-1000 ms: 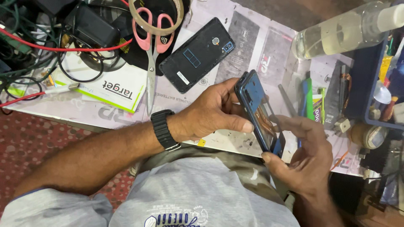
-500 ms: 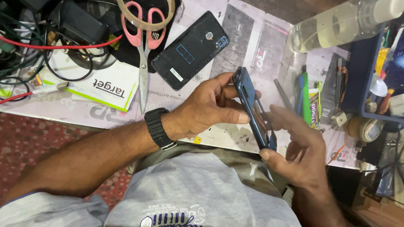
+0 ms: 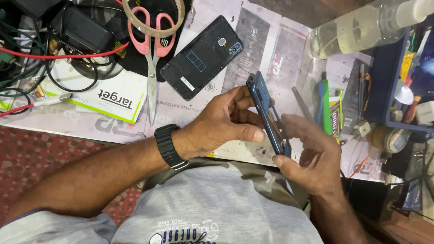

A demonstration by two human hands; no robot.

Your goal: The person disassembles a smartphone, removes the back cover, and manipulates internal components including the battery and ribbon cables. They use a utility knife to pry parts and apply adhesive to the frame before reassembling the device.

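Observation:
A blue phone frame stands on edge above the table, held between both hands. My left hand, with a black watch on the wrist, grips its left side with thumb and fingers. My right hand clasps its lower end and right side. A black phone back cover lies flat on the table just beyond my left hand.
Pink-handled scissors and a tape ring lie at the back left beside tangled cables and a white booklet. A clear bottle, a blue tray of parts and green tools crowd the right.
Both hands have kept hold of the blue frame and tilted it slightly. The view has shifted a little.

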